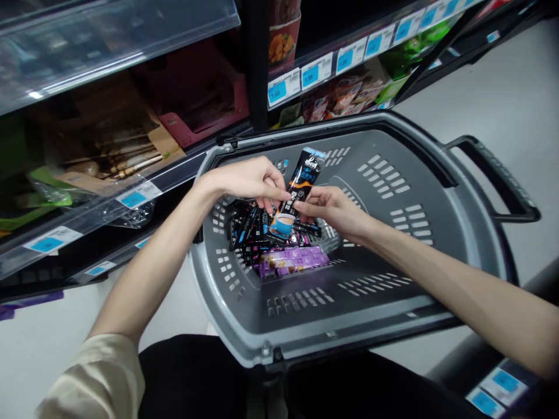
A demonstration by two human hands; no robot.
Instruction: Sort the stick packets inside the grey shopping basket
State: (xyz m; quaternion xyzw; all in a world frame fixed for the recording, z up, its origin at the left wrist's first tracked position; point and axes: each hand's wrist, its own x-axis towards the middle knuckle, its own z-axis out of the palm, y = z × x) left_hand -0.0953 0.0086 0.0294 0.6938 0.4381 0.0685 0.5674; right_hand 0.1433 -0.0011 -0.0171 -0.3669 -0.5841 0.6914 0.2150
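Observation:
Over a grey shopping basket (375, 262) I hold a black stick packet (301, 183) with an orange stripe and a blue cup printed on its lower end. My left hand (257, 180) pinches its left edge, thumb lying across the front. From the other side my right hand (329, 209) grips the packet's right edge, with its lower fingers partly hidden. Beneath, in the basket, more black packets (247, 227) with blue print lie in a loose pile. Several purple packets (294, 261) lie nearer to me.
Shelves with blue-and-white price tags (317, 71) run along the far and left sides. Cartons of packaged food (122, 145) stand at left. The basket's black handle (493, 174) sticks out at right, above the pale floor (510, 87).

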